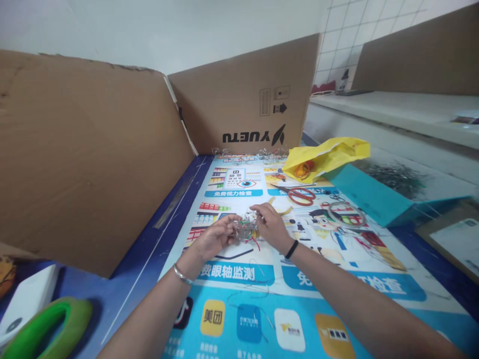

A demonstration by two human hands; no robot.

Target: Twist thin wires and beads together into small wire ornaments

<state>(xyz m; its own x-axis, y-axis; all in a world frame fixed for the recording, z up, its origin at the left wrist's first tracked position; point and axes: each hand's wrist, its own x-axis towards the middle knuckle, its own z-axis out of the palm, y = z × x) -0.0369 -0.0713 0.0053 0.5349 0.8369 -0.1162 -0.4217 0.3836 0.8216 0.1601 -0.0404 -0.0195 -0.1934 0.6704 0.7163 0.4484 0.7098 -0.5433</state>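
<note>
Poster (pixel 318 299); left hand (pixel 215 239), bundle (pixel 245 230), right hand (pixel 271 228)

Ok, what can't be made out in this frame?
Head view only.
small tangle, held between left hand and right hand: too small, partly covered by fingers, to identify.
yellow bag: contents mostly hidden by its folds.
green ring: cut off by the bottom-left edge.
grey pile at far right: blurred, pieces indistinct.

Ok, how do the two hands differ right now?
The left hand wears a silver bangle; the right hand wears a black band. The left grips the small tangled bundle from the side, the right arches fingers over its top. Both touch the bundle above the printed poster.
</note>
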